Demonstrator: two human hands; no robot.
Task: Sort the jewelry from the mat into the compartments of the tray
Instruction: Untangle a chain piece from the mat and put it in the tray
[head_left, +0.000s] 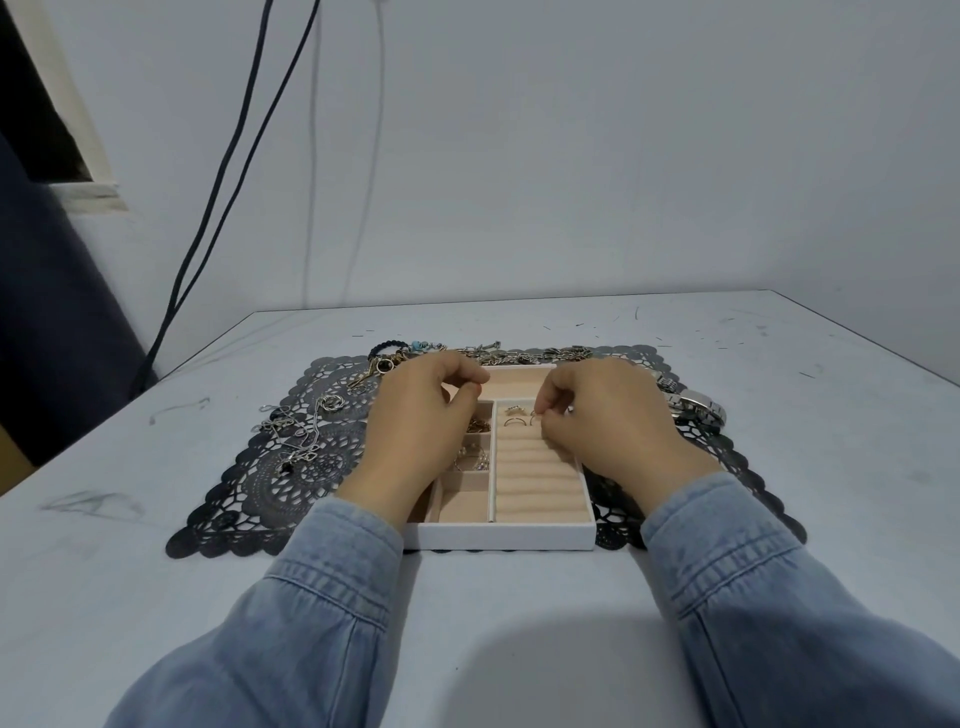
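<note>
A white tray (498, 538) with pink lining sits on a black lace mat (291, 483). My right hand (608, 421) pinches a small ring (535, 414) at the top of the ring-roll section, beside two other rings (513, 422). My left hand (415, 431) hovers over the tray's left compartments. Its fingers are curled with the thumb against the index, and nothing shows between them. Small compartments hold a gold chain (478, 427) and pearl pieces (474, 460). Silver necklaces (296, 431) lie on the mat's left side.
Bracelets and chains (498, 354) line the mat's far edge behind the tray. A silver watch (696, 405) lies on the mat to the right. Black cables (218, 208) hang down the wall at the back left. The table is white.
</note>
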